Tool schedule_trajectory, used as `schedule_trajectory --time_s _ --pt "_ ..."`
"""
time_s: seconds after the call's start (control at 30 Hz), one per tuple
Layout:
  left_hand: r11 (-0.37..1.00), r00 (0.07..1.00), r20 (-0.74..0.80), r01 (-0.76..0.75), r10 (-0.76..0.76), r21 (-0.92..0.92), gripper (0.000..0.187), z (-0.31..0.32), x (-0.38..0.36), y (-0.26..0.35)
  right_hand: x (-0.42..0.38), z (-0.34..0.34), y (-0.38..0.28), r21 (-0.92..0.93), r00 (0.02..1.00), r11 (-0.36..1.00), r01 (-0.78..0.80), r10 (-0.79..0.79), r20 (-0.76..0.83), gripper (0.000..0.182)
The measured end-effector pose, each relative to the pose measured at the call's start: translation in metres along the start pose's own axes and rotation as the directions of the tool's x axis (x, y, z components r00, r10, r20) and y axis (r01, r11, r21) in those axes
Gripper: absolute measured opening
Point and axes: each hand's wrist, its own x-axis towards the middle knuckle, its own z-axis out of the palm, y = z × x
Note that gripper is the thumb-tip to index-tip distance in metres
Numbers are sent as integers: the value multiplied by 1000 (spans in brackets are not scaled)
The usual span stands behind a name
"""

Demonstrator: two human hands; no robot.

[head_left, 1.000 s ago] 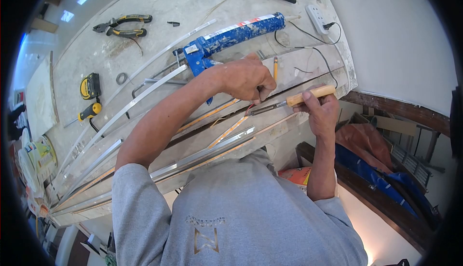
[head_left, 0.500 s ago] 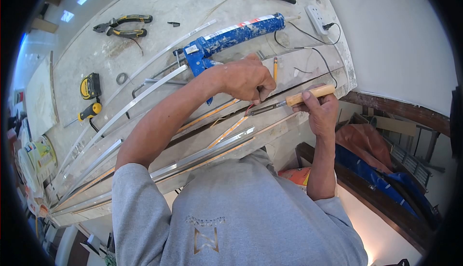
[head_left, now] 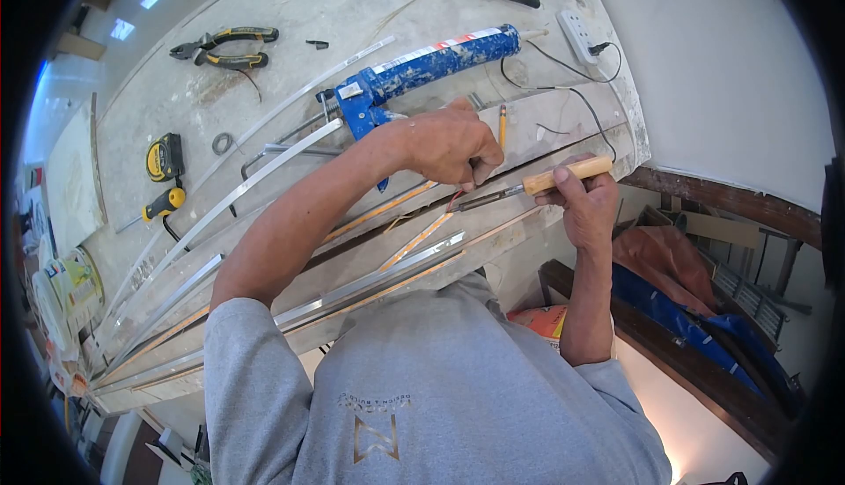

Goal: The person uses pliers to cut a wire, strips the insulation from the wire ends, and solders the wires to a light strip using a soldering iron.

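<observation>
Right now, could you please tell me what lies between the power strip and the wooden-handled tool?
In the head view, black cord and a narrow dark gap lie between the power strip and the wooden-handled tool.

Left arm extended, left hand pinching, right hand curled, thumb uppermost

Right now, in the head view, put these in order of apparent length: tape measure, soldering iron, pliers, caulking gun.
Longest to shortest:
Caulking gun
Soldering iron
Pliers
Tape measure
</observation>
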Motion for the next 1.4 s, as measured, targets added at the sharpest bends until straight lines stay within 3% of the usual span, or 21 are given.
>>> schedule_trajectory --time_s 0.2,0.27,0.87,1.4 --pt "1000 1000 3 5 -5 -7 11 0 0 0 0 0 1 15 1000 1000 -3 3 6 36" --pt "1000 1000 3 6 -6 -7 12 0 1 -1 -1 2 0 -11 1000 1000 -6 6 2 27" --pt "1000 1000 -14 -16 16 -13 13 0 -1 1 6 5 -10 -111 999 994 -6 11 48 32" --pt "1000 1000 -5 3 -3 -23 11 1 -1 0 19 11 -16 -93 990 995 23 -10 140 27"
